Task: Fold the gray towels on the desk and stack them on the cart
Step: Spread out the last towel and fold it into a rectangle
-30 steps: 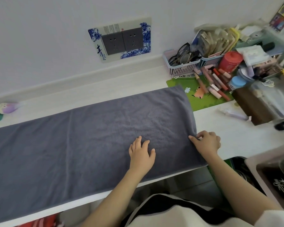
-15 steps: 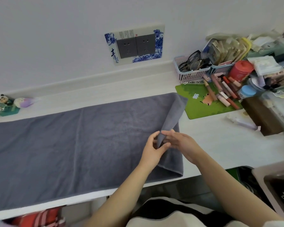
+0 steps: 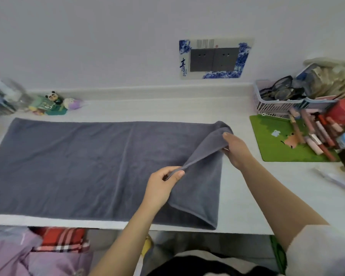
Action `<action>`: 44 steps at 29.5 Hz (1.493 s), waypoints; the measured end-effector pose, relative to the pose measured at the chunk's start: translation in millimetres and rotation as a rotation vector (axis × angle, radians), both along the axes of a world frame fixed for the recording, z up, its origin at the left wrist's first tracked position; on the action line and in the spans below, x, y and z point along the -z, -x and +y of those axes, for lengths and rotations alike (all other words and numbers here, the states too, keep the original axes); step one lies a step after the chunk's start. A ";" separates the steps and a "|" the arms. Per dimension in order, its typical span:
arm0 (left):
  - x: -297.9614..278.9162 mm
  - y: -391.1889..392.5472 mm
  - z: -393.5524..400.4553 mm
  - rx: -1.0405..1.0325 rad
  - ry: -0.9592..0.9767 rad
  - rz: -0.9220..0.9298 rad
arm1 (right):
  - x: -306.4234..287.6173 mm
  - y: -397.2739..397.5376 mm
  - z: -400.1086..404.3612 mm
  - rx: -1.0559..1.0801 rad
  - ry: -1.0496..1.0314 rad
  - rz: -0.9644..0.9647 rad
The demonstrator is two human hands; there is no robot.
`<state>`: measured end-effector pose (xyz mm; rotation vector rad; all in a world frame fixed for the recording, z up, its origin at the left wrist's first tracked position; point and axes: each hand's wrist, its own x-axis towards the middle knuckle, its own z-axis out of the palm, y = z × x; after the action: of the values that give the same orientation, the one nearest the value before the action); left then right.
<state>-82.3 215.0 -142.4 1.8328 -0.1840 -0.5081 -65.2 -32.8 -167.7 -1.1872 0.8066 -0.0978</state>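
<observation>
Pinching the lifted right end of the soft gray terry towel [image 3: 84, 164], the left hand [image 3: 163, 183] and right hand [image 3: 234, 149] raise its hemmed edge above the smooth white desk [image 3: 247, 196], left of the green mat [image 3: 275, 144].

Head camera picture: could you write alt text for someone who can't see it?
Two hands lift the right end of a gray towel spread on a white desk; the left hand pinches one corner, the right hand the other.

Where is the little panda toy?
In the head view, the panda sits at the back left of the desk against the wall, beside a purple toy, just behind the towel's far left corner.
</observation>
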 end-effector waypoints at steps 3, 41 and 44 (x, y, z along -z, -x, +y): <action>-4.6 -18.1 37.1 -0.161 -0.015 -0.017 | -13.5 -28.5 30.7 -0.129 0.210 0.000; 84.6 -244.7 588.0 -0.841 -0.694 0.002 | 12.2 -400.4 642.4 -1.069 0.987 -0.140; 89.3 -248.3 591.1 -0.891 -0.685 -0.008 | 8.8 -417.4 646.3 -1.024 1.160 -0.203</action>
<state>165.9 806.2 -231.7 2.3173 0.8719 0.0984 352.2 613.6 -176.5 -2.5054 -0.2128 0.1920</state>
